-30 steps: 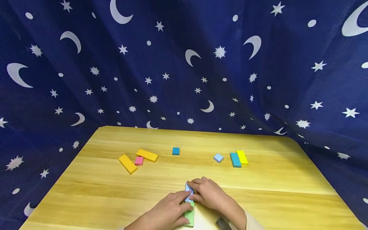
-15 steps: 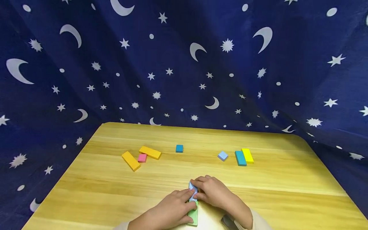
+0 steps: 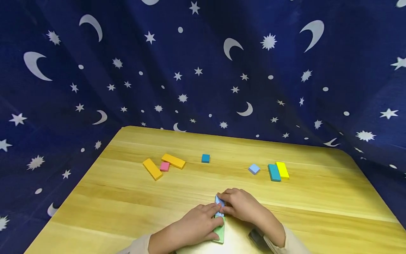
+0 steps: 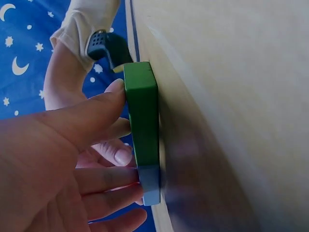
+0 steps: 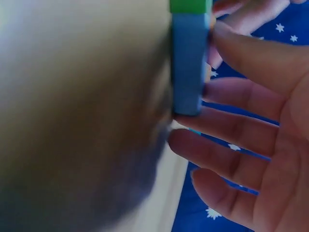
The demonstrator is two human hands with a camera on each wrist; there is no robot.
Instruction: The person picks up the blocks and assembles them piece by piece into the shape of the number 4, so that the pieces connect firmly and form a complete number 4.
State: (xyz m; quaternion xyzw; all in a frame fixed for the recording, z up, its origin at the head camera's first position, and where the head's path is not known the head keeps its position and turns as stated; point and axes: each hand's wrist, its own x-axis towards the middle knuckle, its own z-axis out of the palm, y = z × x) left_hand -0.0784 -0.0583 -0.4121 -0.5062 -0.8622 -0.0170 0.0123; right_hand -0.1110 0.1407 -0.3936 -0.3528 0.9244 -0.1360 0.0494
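Note:
A flat green block and a light blue block lie end to end on the table, touching. My left hand rests its thumb and fingertips along the top, on the green block and across onto the blue one. From the right, my right hand touches the top of the blue block with thumb and index finger. In the right wrist view a further finger lies against the far end of the blue block. Fingers on both hands are fairly straight. They partly cover the blocks in the head view.
Further back on the wooden table lie two orange blocks, a pink block, a blue square block, a pale blue block, a teal block and a yellow block. A starry curtain hangs behind.
The head view has turned, so the table and blocks appear shifted right and slightly up. Both hands stay on the green and blue blocks, with no clear movement against them.

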